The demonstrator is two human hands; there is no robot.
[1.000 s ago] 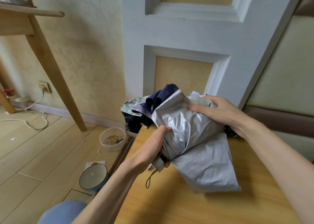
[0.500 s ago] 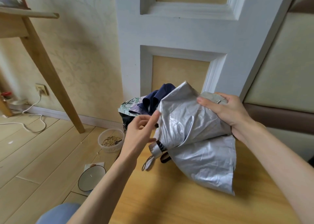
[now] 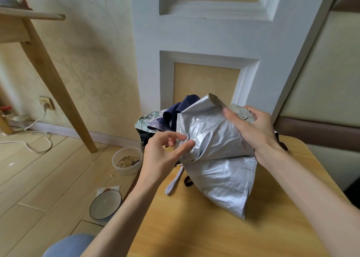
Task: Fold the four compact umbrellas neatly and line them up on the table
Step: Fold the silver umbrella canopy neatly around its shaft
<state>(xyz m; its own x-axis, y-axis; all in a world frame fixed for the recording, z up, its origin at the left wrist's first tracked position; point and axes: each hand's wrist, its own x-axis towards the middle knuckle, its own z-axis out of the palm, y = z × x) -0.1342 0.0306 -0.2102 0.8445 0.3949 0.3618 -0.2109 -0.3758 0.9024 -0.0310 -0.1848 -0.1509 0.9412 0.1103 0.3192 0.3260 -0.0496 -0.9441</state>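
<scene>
A silver compact umbrella [image 3: 220, 159] lies half bunched over the far part of the wooden table [image 3: 194, 227], its loose canopy spilling toward me. My right hand [image 3: 251, 128] grips the upper end of its canopy. My left hand [image 3: 165, 151] pinches a fold of the silver fabric at the left side with thumb and fingertips. The pale wrist strap [image 3: 174, 180] hangs below onto the table. Behind it lies a heap of other umbrellas: a navy one [image 3: 181, 108] and a floral green one [image 3: 148, 118], partly hidden.
A white panelled door [image 3: 204, 32] stands right behind the table. On the floor at left are a plastic tub of seeds [image 3: 127, 160], a dark-rimmed bowl [image 3: 105, 204], a wooden table leg [image 3: 56, 81] and a white cable [image 3: 35, 138].
My left hand let go of the umbrella's handle end, rose, and now pinches the canopy fabric at the left. My right hand lifted the top end slightly; the strap now hangs free.
</scene>
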